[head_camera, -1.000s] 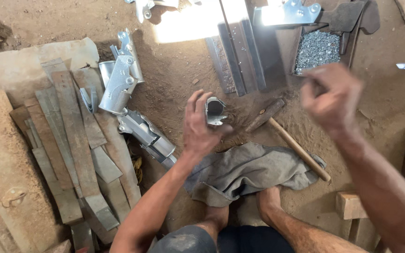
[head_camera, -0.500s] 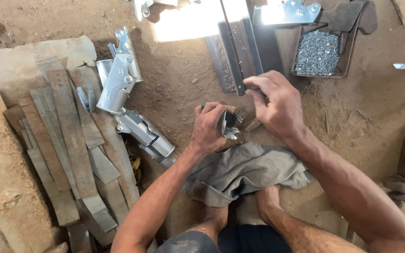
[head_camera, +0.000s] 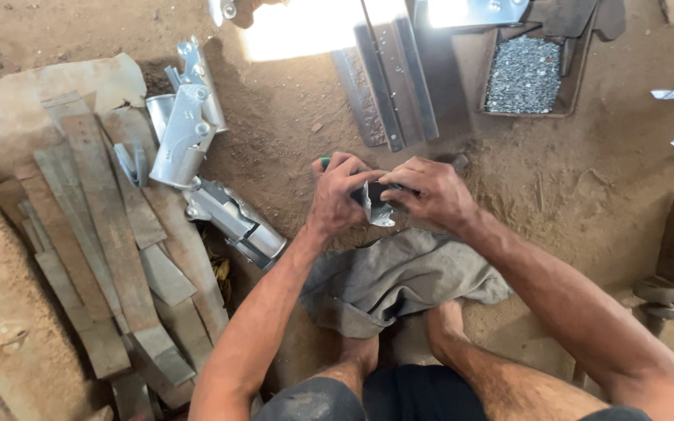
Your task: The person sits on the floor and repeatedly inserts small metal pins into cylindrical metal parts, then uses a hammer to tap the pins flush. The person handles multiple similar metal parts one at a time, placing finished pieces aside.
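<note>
Above a crumpled grey cloth [head_camera: 399,281] on the dirt floor [head_camera: 290,156], a small bent metal piece [head_camera: 376,206] was held between both hands, which were brought close together. It was gripped by the left hand [head_camera: 341,195] from one side and pinched by the right hand [head_camera: 431,191] from the other (something green, perhaps a tool handle, showed by the left thumb). Shiny metal brackets [head_camera: 189,132] were piled to the left beside flat rusty strips [head_camera: 103,218]. A box of small metal bits [head_camera: 524,74] was set further off, next to long steel bars [head_camera: 391,78].
</note>
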